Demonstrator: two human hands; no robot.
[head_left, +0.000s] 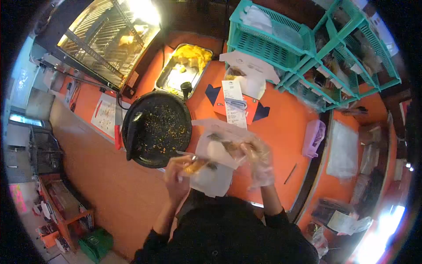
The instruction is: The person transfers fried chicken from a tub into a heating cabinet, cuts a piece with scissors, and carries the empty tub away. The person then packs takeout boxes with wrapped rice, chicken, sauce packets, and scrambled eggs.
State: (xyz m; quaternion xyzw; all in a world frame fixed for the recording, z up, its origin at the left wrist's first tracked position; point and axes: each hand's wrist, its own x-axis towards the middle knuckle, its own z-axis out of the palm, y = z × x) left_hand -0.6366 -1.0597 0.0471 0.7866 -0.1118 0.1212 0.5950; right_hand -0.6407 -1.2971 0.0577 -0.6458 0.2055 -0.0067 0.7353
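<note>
My left hand, bare, is closed on an orange-brown piece of food at the left side of an open white box. A thin metallic object shows at its fingertips, blurred. My right hand wears a clear plastic glove. Its fingers are bent around something brown at the box's right side, too smeared to name. Inside the box, between my hands, lies a pale round item with dark pieces around it. The box sits near the front edge of the orange counter.
A black round pan with crumbs stands left, with a metal tray of yellow food behind it. A receipt lies on a red box. Green baskets, a lit display case and a purple holder surround the counter.
</note>
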